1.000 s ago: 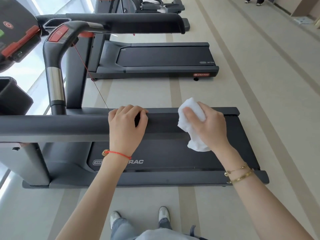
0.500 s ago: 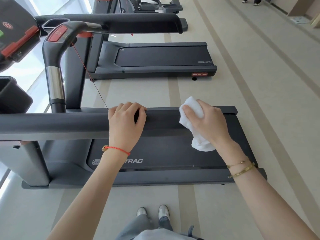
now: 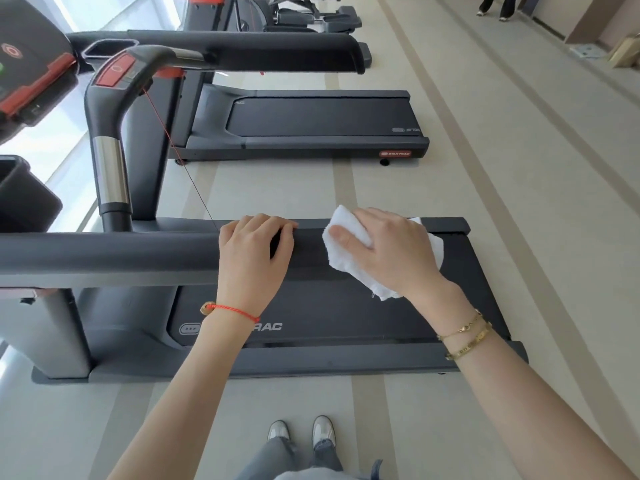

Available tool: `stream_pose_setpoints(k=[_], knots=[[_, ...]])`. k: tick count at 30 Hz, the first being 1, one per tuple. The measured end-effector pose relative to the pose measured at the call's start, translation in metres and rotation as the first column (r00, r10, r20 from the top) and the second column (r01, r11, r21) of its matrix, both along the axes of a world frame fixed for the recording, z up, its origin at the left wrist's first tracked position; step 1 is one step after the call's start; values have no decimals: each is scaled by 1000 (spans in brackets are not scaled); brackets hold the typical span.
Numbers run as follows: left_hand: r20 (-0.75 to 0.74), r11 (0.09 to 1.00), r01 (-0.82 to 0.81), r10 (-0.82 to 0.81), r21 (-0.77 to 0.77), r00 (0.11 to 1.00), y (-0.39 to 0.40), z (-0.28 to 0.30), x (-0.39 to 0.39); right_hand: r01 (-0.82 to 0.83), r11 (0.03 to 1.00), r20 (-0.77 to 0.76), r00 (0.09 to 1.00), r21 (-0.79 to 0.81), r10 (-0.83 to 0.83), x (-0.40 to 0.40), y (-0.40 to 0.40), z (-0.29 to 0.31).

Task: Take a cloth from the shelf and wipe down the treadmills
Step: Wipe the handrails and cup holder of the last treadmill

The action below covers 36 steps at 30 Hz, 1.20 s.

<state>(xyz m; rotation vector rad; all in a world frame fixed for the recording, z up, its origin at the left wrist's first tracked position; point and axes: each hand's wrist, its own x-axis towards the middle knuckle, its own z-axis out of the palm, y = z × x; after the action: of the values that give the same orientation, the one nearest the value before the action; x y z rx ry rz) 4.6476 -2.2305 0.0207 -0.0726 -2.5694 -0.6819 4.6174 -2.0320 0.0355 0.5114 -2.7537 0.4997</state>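
Wiping along the handrail (image 3: pixel 104 258) of the nearest treadmill (image 3: pixel 346 306), I've got the white cloth (image 3: pixel 349 258) bunched under my right hand (image 3: pixel 394 251), fingers curled over it and thumb pinning the near edge so it doesn't slip off the rounded bar. The cloth sits right on top of the rail near its free end, one corner hanging down toward the belt below. My left hand (image 3: pixel 252 258) is wrapped over the same rail just beside it, fingers hooked over the far side, nothing in it but the bar itself; I reckon that's there to steady me while I lean in from the side. My feet (image 3: pixel 301 433) are planted on the floor alongside the deck, which puts the rail squarely in front of me. Off to the left the upright grip (image 3: pixel 107 143) with its red button rises from the rail, a thin red cord (image 3: pixel 180 161) trailing down from it. Beyond, a second treadmill (image 3: pixel 318 123) waits across a strip of floor, well apart. Judging by the row ahead, this job is still far from finished, and the end of this rail looks like the next patch to cover.
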Motion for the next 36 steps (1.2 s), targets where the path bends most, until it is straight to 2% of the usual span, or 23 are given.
stream_pose_setpoints(k=[3,7,14,22,28,36], knots=[[3,999,-32,32,2,999,-3,-1,8,31,999,-40,999,34,-30,-2,-7,0],[8,998,-57,57,-10,998,-12,-2,14,-2,995,-70,998,95,9,-3,-23,2],[6,997,-72,72,-5,997,-62,0,19,8,995,-198,980,102,12,-3,-67,3],[39,996,-77,78,-37,996,-141,4,28,-44,997,-190,980,70,57,1,-159,1],[51,994,-58,63,-92,997,-210,9,31,-32,998,-111,993,53,38,4,-224,0],[15,996,14,-13,-85,1000,-295,11,30,-66,996,-147,986,52,73,9,-304,-4]])
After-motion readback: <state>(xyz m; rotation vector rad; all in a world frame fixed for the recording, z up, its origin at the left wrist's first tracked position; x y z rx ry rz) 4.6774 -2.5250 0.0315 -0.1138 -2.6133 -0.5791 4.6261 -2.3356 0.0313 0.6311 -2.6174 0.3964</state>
